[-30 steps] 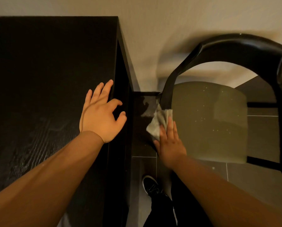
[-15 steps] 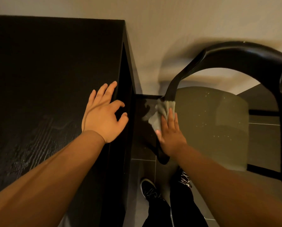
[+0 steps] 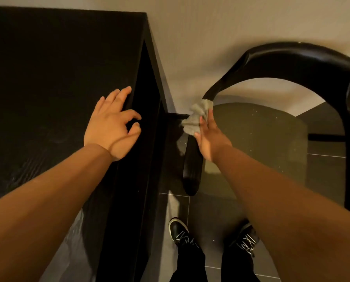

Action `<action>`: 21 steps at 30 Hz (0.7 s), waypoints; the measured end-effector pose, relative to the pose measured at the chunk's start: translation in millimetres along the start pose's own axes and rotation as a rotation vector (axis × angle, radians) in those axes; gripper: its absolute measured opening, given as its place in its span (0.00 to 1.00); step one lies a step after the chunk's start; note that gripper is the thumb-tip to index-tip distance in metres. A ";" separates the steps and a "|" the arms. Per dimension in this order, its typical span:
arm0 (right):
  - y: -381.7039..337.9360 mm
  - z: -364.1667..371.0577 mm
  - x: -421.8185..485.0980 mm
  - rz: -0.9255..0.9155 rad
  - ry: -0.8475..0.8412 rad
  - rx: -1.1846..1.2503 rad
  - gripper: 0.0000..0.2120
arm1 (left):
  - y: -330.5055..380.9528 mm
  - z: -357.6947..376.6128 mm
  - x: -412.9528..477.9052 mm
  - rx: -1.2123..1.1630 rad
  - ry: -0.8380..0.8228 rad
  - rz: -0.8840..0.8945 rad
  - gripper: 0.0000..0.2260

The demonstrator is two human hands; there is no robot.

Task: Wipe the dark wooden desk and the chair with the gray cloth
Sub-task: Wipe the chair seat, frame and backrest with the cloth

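The dark wooden desk (image 3: pixel 48 78) fills the left of the view. My left hand (image 3: pixel 111 127) rests on its right edge, fingers spread, holding nothing. To the right stands the chair (image 3: pixel 292 60) with a curved black frame and an olive seat (image 3: pixel 261 139). My right hand (image 3: pixel 210 137) presses the bunched gray cloth (image 3: pixel 196 119) against the chair's left black arm (image 3: pixel 192 169), where the arm bends up toward the backrest.
A beige wall (image 3: pixel 210 27) runs behind the desk and chair. Gray floor tiles (image 3: pixel 206 210) lie between them. My two black shoes (image 3: pixel 180 233) stand on the tiles just below the chair arm's front end.
My right hand slid the cloth up along the chair's left arm toward the backrest. The left hand stayed on the desk edge. The view tilted down, so both shoes show.
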State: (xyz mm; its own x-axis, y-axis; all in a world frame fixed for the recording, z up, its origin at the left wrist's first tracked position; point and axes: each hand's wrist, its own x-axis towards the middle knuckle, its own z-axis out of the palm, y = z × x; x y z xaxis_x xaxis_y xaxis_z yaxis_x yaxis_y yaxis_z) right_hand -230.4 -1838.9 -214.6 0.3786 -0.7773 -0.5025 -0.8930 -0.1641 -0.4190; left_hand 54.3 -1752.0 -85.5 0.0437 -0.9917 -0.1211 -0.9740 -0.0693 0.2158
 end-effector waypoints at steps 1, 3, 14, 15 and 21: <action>2.5 -9.1 7.2 0.042 -0.018 -0.006 0.31 | -0.2 -0.4 0.0 0.005 0.002 -0.007 0.21; 12.2 -15.8 -1.3 0.111 -0.026 0.018 0.27 | 2.6 -2.5 0.1 0.001 -0.009 -0.017 0.22; 173.7 60.1 -144.3 0.101 -0.060 0.157 0.31 | 116.9 70.0 -26.8 0.038 0.162 -0.109 0.22; 178.2 64.4 -143.5 0.121 -0.036 0.124 0.33 | 132.2 88.8 -27.6 0.000 0.086 -0.036 0.25; 129.0 55.2 -102.8 -0.073 -0.130 -0.015 0.27 | 159.7 186.0 -9.8 0.128 -0.163 0.148 0.32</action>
State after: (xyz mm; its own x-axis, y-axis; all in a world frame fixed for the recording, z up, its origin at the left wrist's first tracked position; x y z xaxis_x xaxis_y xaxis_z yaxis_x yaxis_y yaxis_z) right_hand -371.1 -1746.6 -258.7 0.4700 -0.6777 -0.5656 -0.8653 -0.2270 -0.4470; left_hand -143.1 -1733.1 -230.1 -0.1281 -0.9585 -0.2546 -0.9878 0.1004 0.1193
